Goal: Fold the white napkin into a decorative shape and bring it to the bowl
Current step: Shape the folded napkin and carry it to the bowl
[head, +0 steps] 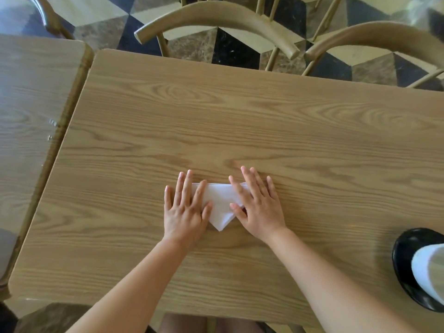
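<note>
The white napkin [221, 205] lies on the wooden table [240, 121], folded into a triangle with its tip pointing toward me. My left hand [186, 209] lies flat on its left corner, fingers spread. My right hand [258, 205] presses flat on its right corner, fingers apart. Neither hand grips the cloth; both palms rest on it. The black bowl [406, 267] sits at the table's right edge near me, with a white folded thing [430, 270] inside it, partly cut off by the frame.
A second wooden table [31, 111] adjoins on the left with a narrow gap between. Two curved wooden chair backs [216, 18] [374, 37] stand beyond the far edge, over a patterned floor.
</note>
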Available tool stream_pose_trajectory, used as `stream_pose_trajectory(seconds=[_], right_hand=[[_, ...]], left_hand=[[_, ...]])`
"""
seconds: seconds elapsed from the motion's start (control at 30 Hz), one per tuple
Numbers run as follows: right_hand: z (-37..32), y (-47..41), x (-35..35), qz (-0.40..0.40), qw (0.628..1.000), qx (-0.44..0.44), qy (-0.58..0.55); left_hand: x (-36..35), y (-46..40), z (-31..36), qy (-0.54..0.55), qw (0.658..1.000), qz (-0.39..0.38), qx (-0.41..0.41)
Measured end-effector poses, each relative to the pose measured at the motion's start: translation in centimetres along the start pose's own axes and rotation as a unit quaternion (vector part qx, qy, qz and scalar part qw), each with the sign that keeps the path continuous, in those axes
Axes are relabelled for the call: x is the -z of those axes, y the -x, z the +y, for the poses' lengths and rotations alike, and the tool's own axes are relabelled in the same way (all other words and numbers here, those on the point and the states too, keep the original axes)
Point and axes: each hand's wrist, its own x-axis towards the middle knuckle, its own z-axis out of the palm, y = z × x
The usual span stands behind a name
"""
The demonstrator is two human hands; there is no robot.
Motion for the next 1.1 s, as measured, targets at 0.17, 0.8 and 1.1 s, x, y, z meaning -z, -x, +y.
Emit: stream_pose_trajectory(seconds=[0.17, 0.8, 1.1], right_hand=[[-0.6, 0.4, 0.5, -0.006, 1.0, -0.019, 0.023], [-5.4, 7.3, 0.8, 0.112, 0.905, -0.234, -0.338], [-1.9, 6.9, 5.6, 0.049, 0.712, -0.282, -0.641]], left_hand=[[1.8, -0.2, 0.8, -0.043, 0.994, -0.093, 0.025], [7.7, -3.0, 3.3, 0.242, 0.918, -0.311, 0.04], [9.0, 0.4, 4.3, 0.553, 0.778, -0.266, 0.132]])
